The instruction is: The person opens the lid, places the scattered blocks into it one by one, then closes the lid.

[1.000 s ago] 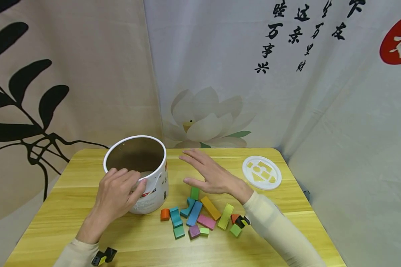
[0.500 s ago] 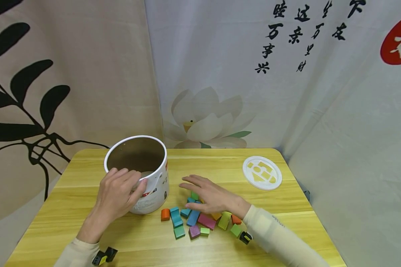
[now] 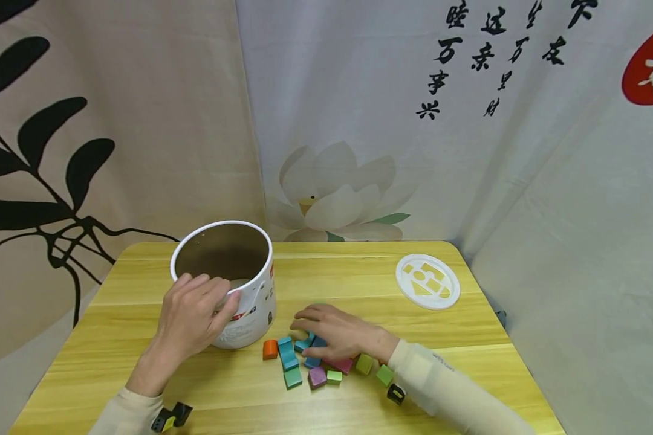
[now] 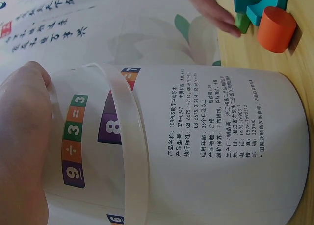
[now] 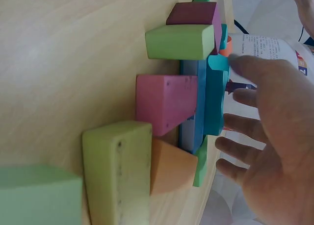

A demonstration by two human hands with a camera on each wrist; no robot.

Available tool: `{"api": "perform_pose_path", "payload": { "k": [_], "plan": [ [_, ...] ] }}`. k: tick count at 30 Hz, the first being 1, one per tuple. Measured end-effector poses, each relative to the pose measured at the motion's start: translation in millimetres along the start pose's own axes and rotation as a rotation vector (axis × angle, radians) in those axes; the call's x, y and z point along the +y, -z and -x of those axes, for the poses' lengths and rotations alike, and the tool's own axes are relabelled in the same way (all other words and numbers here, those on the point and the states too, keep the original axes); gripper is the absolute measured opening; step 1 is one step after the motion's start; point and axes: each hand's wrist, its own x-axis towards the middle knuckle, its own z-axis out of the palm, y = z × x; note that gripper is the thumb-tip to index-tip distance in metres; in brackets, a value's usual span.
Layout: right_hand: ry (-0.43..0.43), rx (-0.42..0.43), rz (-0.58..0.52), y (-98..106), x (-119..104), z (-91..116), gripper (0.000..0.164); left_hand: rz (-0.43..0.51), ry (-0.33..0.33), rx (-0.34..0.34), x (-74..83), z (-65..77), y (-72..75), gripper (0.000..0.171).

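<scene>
My left hand (image 3: 191, 311) grips the near rim of a white bucket (image 3: 257, 311), fingers over the edge and thumb outside. Low over a cluster of wooden blocks, my right hand (image 3: 337, 332) spreads its loosely bent fingers, palm down, hiding part of the pile in the head view. The right wrist view shows a pink block (image 5: 164, 105), a yellow-green block (image 5: 117, 171), an orange-yellow block (image 5: 171, 168) and a blue block (image 5: 201, 87) beside that hand. An orange cylinder (image 3: 269, 349), teal blocks (image 3: 287, 353) and a purple block (image 3: 317, 377) lie around its left side.
A round white lid (image 3: 401, 279) with shaped cut-outs lies at the back right of the wooden table (image 3: 326, 414). Light green blocks (image 3: 384, 375) sit near the right sleeve. Printed curtains (image 3: 348, 78) hang behind the table's far edge.
My right hand has come down and toward me from beside the bucket onto the blocks, covering more of them. The left hand and the bucket have stayed in place.
</scene>
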Motion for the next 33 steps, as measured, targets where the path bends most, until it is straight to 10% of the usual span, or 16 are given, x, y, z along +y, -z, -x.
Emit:
{"api": "perform_pose_path", "payload": {
  "k": [33],
  "plan": [
    [0.089, 0.009, 0.025, 0.3, 2.1, -8.1, 0.038, -0.004, 0.015, -0.031, -0.4, 2.6, -0.4, 0.036]
  ]
}}
